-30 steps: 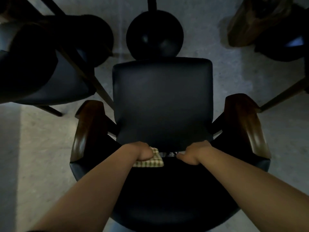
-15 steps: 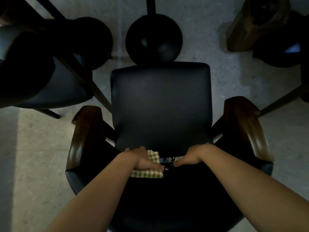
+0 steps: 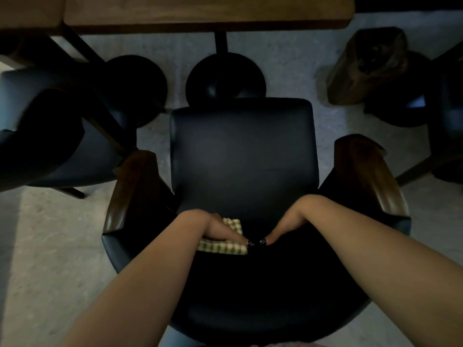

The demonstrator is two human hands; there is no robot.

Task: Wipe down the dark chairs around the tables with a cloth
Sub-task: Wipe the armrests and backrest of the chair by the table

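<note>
Left hand (image 3: 220,230) lies flat on the checked cloth (image 3: 223,242) at the chair (image 3: 243,156) seat's rear; right hand (image 3: 283,229) beside it, fingers straight, empty.

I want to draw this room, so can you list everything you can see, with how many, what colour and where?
armchair: 1, black seat, middle, right below the camera.
armrests: 2, brown wood, one on each side of the seat.
other chairs: at least 2, dark, far left and far right.
table: 1, brown wood, along the top edge.
round base: 1, black, on the floor under the table.
floor: grey, all around.
cloth: 1, green-and-cream check, back of the seat.
hands: 2; left hand presses the cloth, right hand rests bare on the seat.
</note>
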